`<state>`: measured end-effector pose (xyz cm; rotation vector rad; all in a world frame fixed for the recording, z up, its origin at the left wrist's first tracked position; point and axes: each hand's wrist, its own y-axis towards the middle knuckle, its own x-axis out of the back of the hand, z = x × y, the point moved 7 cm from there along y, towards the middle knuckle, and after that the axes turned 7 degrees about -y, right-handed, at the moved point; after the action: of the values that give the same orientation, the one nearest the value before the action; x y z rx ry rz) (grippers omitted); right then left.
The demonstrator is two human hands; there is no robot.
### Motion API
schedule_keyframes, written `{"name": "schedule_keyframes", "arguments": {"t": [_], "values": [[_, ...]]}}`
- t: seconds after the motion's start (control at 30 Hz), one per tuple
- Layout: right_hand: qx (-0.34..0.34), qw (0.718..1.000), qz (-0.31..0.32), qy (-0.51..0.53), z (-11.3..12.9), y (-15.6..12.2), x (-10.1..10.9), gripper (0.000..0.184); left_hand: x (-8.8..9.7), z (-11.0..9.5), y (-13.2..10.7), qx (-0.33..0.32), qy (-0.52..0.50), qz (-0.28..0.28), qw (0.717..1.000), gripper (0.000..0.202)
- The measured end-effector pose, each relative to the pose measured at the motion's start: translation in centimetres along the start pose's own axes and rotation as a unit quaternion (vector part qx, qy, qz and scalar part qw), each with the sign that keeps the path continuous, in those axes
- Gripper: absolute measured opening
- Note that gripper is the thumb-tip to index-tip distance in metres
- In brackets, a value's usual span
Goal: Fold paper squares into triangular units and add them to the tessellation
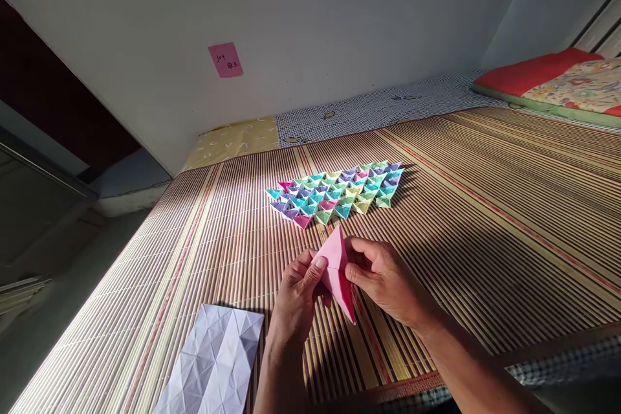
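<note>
Between my hands is a pink folded paper (334, 259), creased across the middle with pointed ends at top and bottom. My left hand (301, 284) grips its left side, thumb pressed on the front face and fingers behind. On its right edge, my right hand (381, 275) pinches the paper between thumb and fingers. Just beyond my hands, many small folded paper pieces (334, 193) in teal, purple, green, yellow and pink lie in close rows. To the left of my left forearm rests a white creased sheet (213, 356) with a grid of folds.
A striped bamboo mat (466, 207) covers the bed surface, its left edge dropping toward the floor. At the back right lies a red and floral folded quilt (557, 81). A pink note (226, 60) with handwriting is stuck on the wall (339, 19).
</note>
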<state>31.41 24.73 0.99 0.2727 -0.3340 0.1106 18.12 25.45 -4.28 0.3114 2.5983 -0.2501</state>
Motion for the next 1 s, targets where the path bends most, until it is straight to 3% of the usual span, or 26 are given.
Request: {"name": "schedule_keyframes", "arguments": {"t": [0.07,0.17,0.27,0.37,0.43,0.63,0.83,1.0], "values": [[0.013,0.998,-0.029,-0.050,0.3,-0.1,0.2,0.012,0.3,-0.2,-0.1,-0.009,-0.007,-0.024,1.000,0.035],[0.059,0.977,-0.134,-0.154,0.9,-0.3,1.2,0.017,0.6,-0.9,-0.5,-0.035,0.021,-0.066,0.997,0.040],[0.116,0.941,-0.203,-0.244,1.3,-0.8,1.4,0.020,-0.4,-1.3,-0.7,-0.034,0.068,-0.042,0.996,0.058],[0.147,0.929,-0.184,-0.285,1.3,-0.9,0.6,0.017,-2.2,-1.1,-0.7,-0.021,0.047,0.030,0.998,0.076],[0.151,0.934,-0.154,-0.286,1.0,-0.8,0.0,0.017,-2.5,-0.9,-0.6,-0.028,0.025,0.038,0.999,0.074],[0.114,0.964,-0.146,-0.193,0.3,-0.6,0.1,0.029,-0.8,-1.2,-0.3,-0.098,0.044,-0.027,0.994,0.050],[0.047,0.991,-0.102,-0.074,-0.2,-0.2,0.1,0.019,-1.1,-0.9,-0.1,-0.064,0.025,-0.077,0.995,0.041],[-0.011,0.998,-0.056,0.024,-1.0,0.0,0.2,0.015,-0.3,-1.3,-0.1,-0.063,-0.015,-0.081,0.995,0.031]]}}
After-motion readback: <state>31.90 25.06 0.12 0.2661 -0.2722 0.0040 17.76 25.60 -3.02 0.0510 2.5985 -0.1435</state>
